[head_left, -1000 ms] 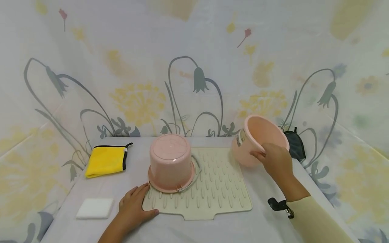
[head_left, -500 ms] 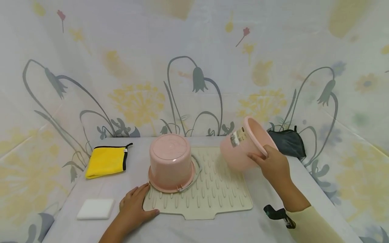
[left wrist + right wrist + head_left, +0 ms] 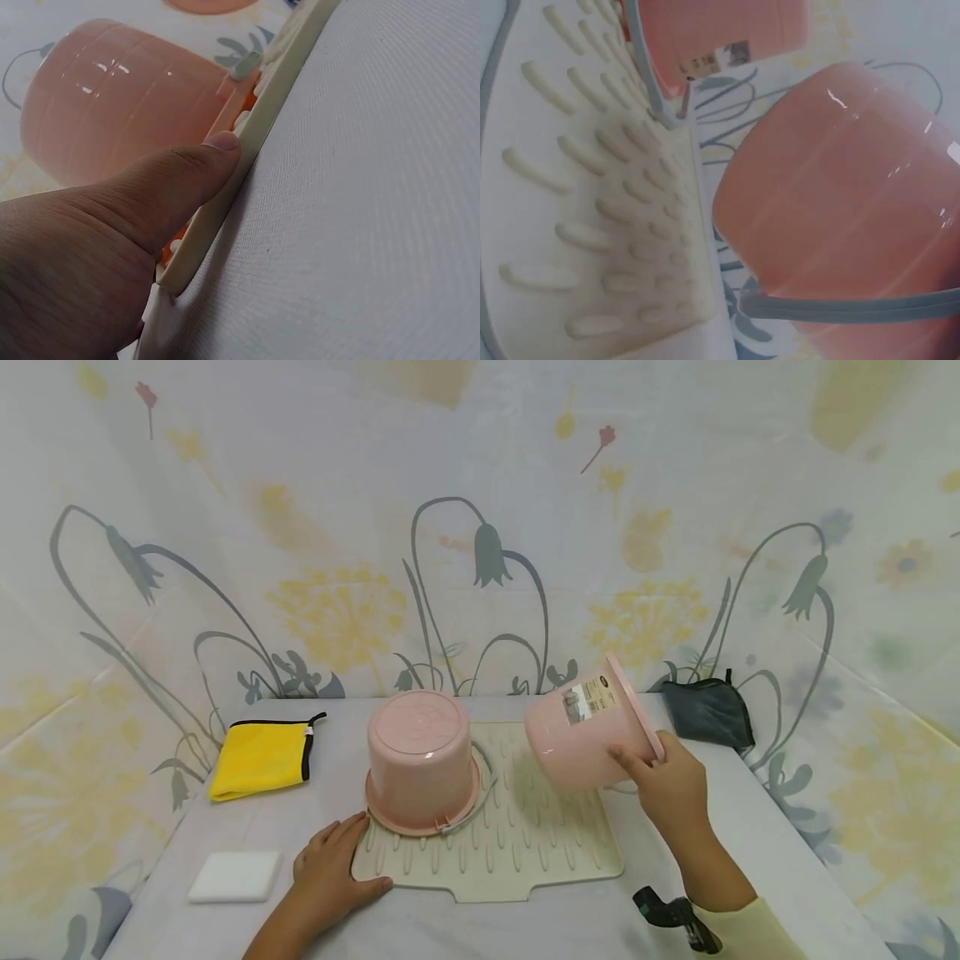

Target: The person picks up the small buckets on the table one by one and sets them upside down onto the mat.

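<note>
In the head view an upside-down pink bucket (image 3: 420, 735) with a grey handle (image 3: 480, 797) stands on the left part of a cream ridged drainer mat (image 3: 517, 860). My left hand (image 3: 330, 864) rests at the mat's front left corner, its thumb (image 3: 217, 146) lying against the mat's edge in the left wrist view. My right hand (image 3: 671, 785) grips the rim of a second pink bucket (image 3: 577, 735), thumb on the outside wall. This bucket is tilted over the mat's right part, mouth facing right, label (image 3: 592, 699) showing. Its grey handle (image 3: 855, 307) hangs below.
A yellow cloth pouch (image 3: 261, 760) with black trim lies at the back left. In front of it is a white sponge block (image 3: 234, 876). A dark grey zipped pouch (image 3: 708, 712) sits at the back right, near the patterned curtain (image 3: 480, 460).
My right hand has moved the second bucket left over the mat and tipped it further, its mouth turning away to the right. The left hand and the upside-down bucket have stayed put.
</note>
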{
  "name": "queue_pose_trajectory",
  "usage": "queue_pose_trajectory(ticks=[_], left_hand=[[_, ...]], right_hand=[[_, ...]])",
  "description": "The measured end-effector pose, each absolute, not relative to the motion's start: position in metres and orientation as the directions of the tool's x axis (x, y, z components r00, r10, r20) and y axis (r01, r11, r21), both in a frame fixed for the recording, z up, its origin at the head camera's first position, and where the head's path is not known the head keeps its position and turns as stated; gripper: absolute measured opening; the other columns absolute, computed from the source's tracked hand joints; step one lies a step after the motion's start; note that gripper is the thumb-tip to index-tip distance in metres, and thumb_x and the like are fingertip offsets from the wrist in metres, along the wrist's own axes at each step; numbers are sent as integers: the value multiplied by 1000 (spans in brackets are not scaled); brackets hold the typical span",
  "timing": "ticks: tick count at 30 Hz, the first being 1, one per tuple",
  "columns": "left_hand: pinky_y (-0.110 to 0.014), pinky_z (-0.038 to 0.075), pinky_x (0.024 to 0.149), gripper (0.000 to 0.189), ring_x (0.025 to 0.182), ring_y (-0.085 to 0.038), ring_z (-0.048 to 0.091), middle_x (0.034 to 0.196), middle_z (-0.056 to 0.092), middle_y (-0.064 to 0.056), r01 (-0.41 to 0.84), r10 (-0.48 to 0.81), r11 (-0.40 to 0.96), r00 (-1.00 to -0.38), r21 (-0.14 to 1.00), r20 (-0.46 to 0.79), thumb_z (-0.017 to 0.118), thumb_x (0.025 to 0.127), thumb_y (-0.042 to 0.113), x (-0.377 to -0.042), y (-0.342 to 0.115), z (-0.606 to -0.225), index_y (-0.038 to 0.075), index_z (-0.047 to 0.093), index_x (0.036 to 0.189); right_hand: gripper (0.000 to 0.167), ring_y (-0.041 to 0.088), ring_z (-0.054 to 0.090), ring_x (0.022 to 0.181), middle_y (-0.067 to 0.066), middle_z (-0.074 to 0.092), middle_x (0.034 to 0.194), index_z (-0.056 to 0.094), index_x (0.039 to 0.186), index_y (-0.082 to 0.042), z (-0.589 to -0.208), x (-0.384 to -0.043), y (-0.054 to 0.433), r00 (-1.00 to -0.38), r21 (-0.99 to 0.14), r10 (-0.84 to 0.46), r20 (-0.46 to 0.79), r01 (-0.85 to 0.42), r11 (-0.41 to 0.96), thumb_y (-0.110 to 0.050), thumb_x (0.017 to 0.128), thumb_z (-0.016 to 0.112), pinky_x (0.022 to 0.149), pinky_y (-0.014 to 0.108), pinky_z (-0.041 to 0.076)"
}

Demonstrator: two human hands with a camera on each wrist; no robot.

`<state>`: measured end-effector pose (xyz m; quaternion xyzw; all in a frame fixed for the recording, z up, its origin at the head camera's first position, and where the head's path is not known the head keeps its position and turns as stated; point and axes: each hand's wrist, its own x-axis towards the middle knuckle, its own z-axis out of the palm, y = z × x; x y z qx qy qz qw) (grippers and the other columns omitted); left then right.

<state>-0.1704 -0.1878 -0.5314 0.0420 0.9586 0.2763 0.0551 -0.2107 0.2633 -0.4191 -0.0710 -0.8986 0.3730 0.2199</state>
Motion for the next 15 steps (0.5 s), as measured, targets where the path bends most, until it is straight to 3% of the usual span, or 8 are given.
queue_pose_trajectory(ticks=[8, 15], left_hand=[[-76, 25, 107, 112, 151, -48, 26, 167, 38, -10, 49, 111, 843, -990, 536, -84, 86, 73, 67, -172, -188, -533, 12, 42, 160], [-76, 25, 107, 112, 150, -49, 26, 167, 38, -11, 50, 114, 845, -990, 532, -87, 86, 73, 66, -171, -188, -532, 11, 42, 160]], right_hand=[[64, 26, 53, 77, 17, 66, 93, 64, 114, 1, -429, -202, 256, -895, -781, 355, 270, 11, 624, -56, 89, 79, 55, 30, 43], [73, 28, 57, 94, 22, 71, 119, 62, 133, 3, -443, -193, 250, -892, -875, 403, 205, 17, 484, -52, 90, 80, 65, 25, 48]])
